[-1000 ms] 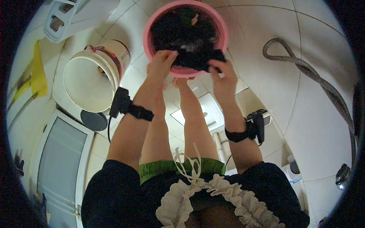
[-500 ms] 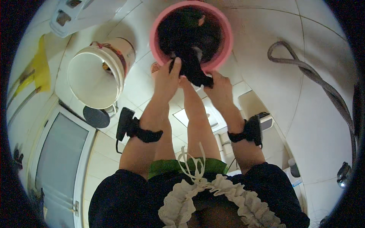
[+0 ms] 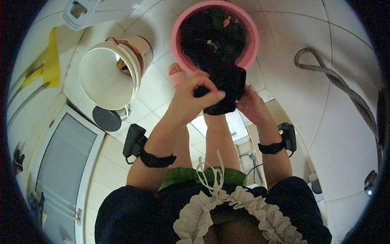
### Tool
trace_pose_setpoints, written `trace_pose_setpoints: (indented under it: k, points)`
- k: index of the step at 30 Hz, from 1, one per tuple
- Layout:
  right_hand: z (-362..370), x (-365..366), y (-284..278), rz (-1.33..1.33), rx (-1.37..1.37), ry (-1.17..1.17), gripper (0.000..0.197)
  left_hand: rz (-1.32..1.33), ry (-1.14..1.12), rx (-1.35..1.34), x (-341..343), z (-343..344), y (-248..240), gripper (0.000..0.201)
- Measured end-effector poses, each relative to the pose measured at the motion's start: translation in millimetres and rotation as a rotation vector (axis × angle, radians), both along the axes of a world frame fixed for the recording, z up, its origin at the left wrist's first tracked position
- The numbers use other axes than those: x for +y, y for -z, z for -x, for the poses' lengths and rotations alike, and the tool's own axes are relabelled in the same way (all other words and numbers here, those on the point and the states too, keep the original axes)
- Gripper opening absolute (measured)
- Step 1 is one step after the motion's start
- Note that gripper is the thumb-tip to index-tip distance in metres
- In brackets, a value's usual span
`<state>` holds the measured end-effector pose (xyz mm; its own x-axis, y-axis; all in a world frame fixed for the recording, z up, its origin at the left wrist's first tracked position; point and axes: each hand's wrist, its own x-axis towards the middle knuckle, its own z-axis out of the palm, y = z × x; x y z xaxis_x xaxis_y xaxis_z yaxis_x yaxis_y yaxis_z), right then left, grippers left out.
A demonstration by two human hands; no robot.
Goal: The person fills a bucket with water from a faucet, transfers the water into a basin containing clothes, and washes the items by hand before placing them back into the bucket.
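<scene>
The step in hand looks like handling a black cloth (image 3: 224, 89) over the near rim of a pink basin (image 3: 176, 42). The cloth is drawn out lengthwise between the two hands; its far part meets the dark contents (image 3: 199, 28) of the basin, and I cannot tell whether they are one piece. Its near end hangs outside the rim, toward the person.

The left hand (image 3: 193, 97) grips the cloth's left edge, a dark fold caught between thumb and curled fingers. The right hand (image 3: 254, 107) is at the right edge, its fingertips partly hidden by the cloth, so whether that grip is closed cannot be told. The cloth thus lies between the two grips, most of its length on the far side of them.

In my judgement, the next move calls for a firm hold on both edges, since the loose near end could slip. A white bucket (image 3: 97, 77) lies left of the basin, its mouth facing near.
</scene>
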<state>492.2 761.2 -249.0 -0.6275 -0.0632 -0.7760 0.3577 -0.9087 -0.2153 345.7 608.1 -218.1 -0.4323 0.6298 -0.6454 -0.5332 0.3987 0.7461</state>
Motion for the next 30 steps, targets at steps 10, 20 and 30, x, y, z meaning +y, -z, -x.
trace_pose_setpoints:
  k: [10, 20, 30]
  points:
    - [21, 27, -13, -0.885, -0.313, -0.149, 0.032, -0.056, -0.285, 0.038, -23, 19, 7, 0.050]
    - [9, 55, -19, -1.382, -0.613, -0.538, 0.029, 0.210, 0.278, 1.165, -49, 37, 54, 0.018]
    - [28, 28, 147, -1.953, -0.368, -1.116, 0.071, 0.626, 0.701, 0.697, 39, 0, 175, 0.070]
